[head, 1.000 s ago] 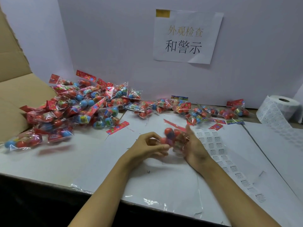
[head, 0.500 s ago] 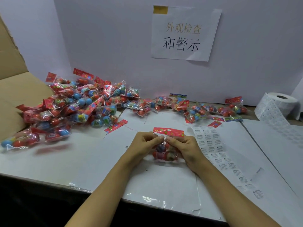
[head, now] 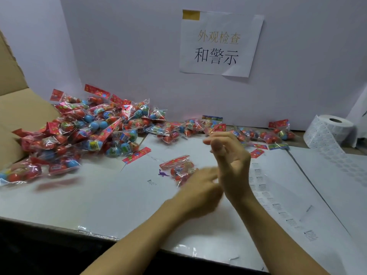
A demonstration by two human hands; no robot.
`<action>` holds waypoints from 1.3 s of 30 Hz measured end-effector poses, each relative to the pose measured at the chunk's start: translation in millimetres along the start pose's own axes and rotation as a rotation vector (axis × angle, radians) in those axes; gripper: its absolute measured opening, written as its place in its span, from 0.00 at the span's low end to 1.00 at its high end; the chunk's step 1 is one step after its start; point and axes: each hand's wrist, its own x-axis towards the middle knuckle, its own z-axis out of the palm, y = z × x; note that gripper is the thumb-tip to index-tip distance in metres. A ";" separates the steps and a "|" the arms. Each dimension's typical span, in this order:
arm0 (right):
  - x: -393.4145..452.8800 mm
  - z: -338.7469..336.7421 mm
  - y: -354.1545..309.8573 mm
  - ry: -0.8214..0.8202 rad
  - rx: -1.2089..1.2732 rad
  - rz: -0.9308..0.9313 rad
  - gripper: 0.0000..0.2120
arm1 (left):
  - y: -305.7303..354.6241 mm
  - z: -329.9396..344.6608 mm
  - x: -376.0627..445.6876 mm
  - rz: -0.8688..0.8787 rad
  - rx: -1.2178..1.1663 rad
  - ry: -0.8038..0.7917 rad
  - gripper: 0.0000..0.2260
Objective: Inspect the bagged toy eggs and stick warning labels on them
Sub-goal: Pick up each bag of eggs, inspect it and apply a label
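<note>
Risk first: a warning label landing crooked, creased, or on nothing at all.

Bag of toy eggs (head: pixel 178 167) lying loose on the counter (head: pixel 99 199) at frame centre, red header toward the upper left, nothing visibly pinning it down. Left hand (head: pixel 200 187) just below and right of that bag, smeared by motion. Grip unreadable, and contact with the bag equally unclear. Right hand (head: pixel 231 157) raised above the counter, right of the bag and apart from it, fingertips (head: pixel 210 140) drawn close at the top as if pinching. Cannot tell whether a label sits in that grip; too small and too pale.

Probable trouble from here:
- Slippery film over round eggs: likely to roll or skate under a pressing finger unless held flat first, leaving the sticker wrinkled or half off the edge.
- Adhesive curling onto a fingertip, or onto itself, if carried too long in the air.
- Label sheet (head: pixel 262 187) lying right of the hands, partly under the right forearm: a dragging arm could lift or crease unused stickers.
- Small purple dinosaur (head: pixel 163 173) loose on the counter just left of the bag. Possibly from an open or split bag, so worth checking the seal before labelling.
- Big pile of bags (head: pixel 89 132) at left and a thinner row of bags (head: pixel 258 133) along the back wall, with no visible divider: easy to mix finished with unfinished.
- Label roll (head: pixel 327 132) at the far right edge, near enough to be knocked by a wide reach.
</note>
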 end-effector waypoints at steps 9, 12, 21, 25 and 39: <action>22.1 -0.2 -41.8 -0.153 0.134 -0.035 0.15 | 24.4 21.2 11.4 -0.109 -0.197 -0.413 0.29; 32.9 -26.9 -13.6 -0.222 -0.023 0.230 0.11 | -15.8 6.2 12.8 -0.248 -0.072 -0.338 0.26; -34.5 -64.8 90.1 -0.300 -0.363 0.693 0.04 | -56.8 3.1 -8.6 -0.514 -0.056 -0.151 0.16; -34.0 -69.6 81.8 -0.315 -0.240 0.640 0.05 | -52.0 -1.9 -13.8 -0.504 -0.299 -0.034 0.13; -36.3 -63.7 72.8 -0.009 0.001 0.605 0.08 | -42.4 -2.2 -6.5 -0.869 -0.863 0.320 0.37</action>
